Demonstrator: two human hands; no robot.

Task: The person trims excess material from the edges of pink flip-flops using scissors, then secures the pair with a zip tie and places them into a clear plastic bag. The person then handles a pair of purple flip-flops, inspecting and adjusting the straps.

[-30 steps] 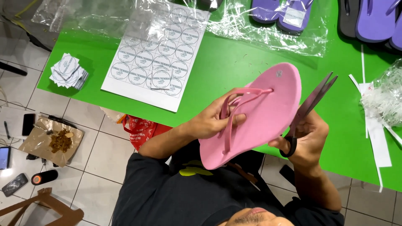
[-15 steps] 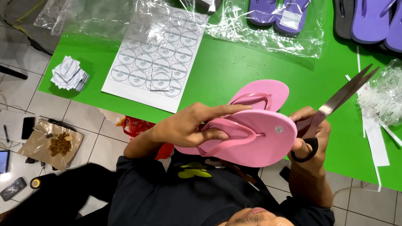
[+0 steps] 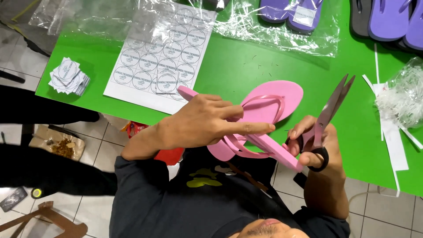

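Head view, looking down over the person's chest onto a green table. The left hand is closed around a pair of pink flip-flops, fingers laid across the straps and pointing toward the right hand; the pair is held in the air above the near edge of the table, one sandal with its sole flat and strap uppermost, the other below it and turned on edge, its end reaching the right hand. The right hand grips a pair of scissors with fingers through the black handle loops; the blades point up and away over the table and stand slightly parted, just beside the flip-flops' near end. On the table behind the hands lies a white sheet of round stickers, partly under clear plastic wrap, with a small stack of cut square labels well to its side near the table's corner. Purple flip-flops rest on crumpled clear film at the far edge, more purple and grey ones at the corner. White paper strips and a bundle of clear plastic lie beyond the scissors.
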